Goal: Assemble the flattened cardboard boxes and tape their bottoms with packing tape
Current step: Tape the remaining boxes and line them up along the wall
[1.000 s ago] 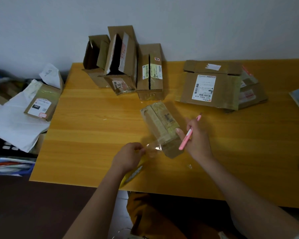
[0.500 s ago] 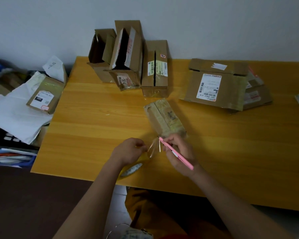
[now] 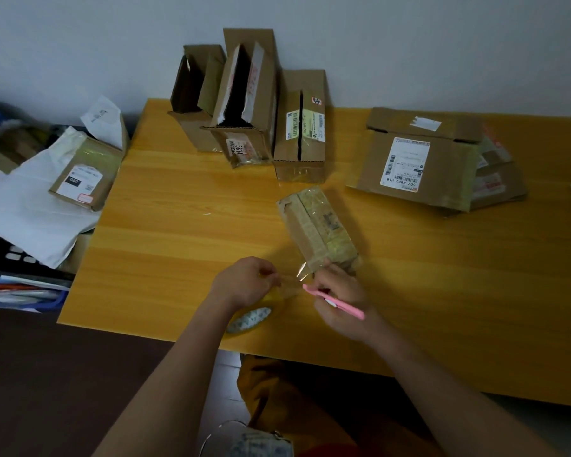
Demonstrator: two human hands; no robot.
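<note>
Now the right hand (image 3: pixel 338 296), which a second ago was raised beside the small box (image 3: pixel 317 230), has come down to the stretched tape (image 3: pixel 299 275) with its pink cutter (image 3: pixel 333 301) clamped in curled fingers. Meanwhile the left hand (image 3: pixel 248 285) pinches the strip taut above the tape roll (image 3: pixel 251 319) on the table (image 3: pixel 165 245). Likely the cut comes next, freeing this box's bottom seam.

small box (image 3: pixel 317 229) behind hands (image 3: pixel 340 291), stacked boxes (image 3: pixel 422 159) right

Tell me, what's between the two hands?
In the head view, a stretch of clear tape runs from the left hand toward the right hand.
</note>
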